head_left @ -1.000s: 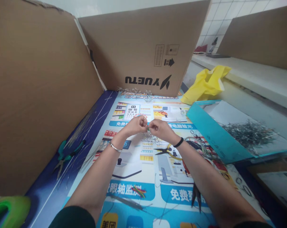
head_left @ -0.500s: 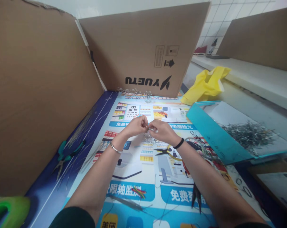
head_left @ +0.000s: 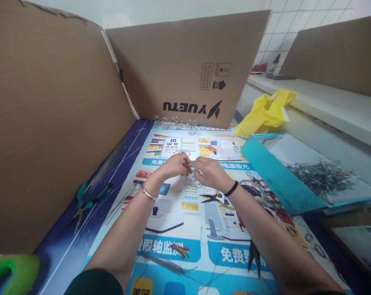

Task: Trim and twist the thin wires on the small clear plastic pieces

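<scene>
My left hand (head_left: 177, 164) is closed in a pinch over the middle of the printed mat. Close against it, my right hand (head_left: 210, 171) has its fingers bent and its fingertips meeting those of the left. Between and just below the fingers shows a tangle of thin silvery wire (head_left: 191, 179), partly hidden by the right hand. It looks like the fingers hold part of this wire, though the exact grip is too small to make out. Yellow-handled pliers (head_left: 216, 197) lie under the right wrist.
Teal-handled pliers (head_left: 84, 200) and loose wires lie at the left. A blue box (head_left: 280, 176) with a heap of wire pieces stands right, near a yellow bag (head_left: 265, 112). Cardboard panels (head_left: 185, 69) wall the back and left. Colored strands (head_left: 179, 250) and dark-tipped pliers (head_left: 254, 258) lie in front.
My right fingers have shifted slightly, with the index finger now stretched further toward the left hand. The left hand stays almost where it was. The view has tilted a little.
</scene>
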Tool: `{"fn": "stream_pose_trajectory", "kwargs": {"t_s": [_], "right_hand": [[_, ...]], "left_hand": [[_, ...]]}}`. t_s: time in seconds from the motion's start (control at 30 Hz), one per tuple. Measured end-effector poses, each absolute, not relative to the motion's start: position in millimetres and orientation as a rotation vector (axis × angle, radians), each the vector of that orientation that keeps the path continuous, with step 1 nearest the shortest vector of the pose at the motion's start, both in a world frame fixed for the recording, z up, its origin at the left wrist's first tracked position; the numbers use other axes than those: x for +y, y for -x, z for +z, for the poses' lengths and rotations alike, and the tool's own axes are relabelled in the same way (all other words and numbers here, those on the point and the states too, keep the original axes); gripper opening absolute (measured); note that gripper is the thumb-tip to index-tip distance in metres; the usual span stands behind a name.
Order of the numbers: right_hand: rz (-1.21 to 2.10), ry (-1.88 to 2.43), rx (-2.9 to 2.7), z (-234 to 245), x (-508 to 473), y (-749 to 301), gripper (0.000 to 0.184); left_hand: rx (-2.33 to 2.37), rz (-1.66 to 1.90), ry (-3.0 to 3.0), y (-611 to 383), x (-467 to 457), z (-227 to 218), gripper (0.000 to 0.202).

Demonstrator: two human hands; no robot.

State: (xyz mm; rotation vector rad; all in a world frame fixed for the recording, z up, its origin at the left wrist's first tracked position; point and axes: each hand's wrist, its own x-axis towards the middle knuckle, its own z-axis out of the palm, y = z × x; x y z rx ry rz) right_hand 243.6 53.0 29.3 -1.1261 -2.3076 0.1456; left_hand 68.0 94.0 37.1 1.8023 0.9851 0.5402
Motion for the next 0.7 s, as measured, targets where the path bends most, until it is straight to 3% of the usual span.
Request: {"fn": "stream_pose_trajectory", "kwargs": {"t_s": [0.27,0.43,0.6,0.7], "right_hand": [[0.482,1.091,-2.052,26.1,62.6,-241.2,0.044],[0.704,1.056,-1.942,24.7,64.5,-242.6,0.030],[0.724,1.070,-1.899,25.4,65.6,-245.7,0.011],[0.719,1.063,-1.931,25.3,65.7,-246.2,0.011]], "left_hand": [[1.043,0.612,-1.935,-71.2,84.2,49.8,0.029],[1.057,0.610,-1.964,-72.0,83.5,49.0,0.027],[1.065,0.606,-1.967,-71.7,85.5,46.6,0.027],[1.074,0.608,-1.973,-71.9,86.0,45.7,0.026]]}}
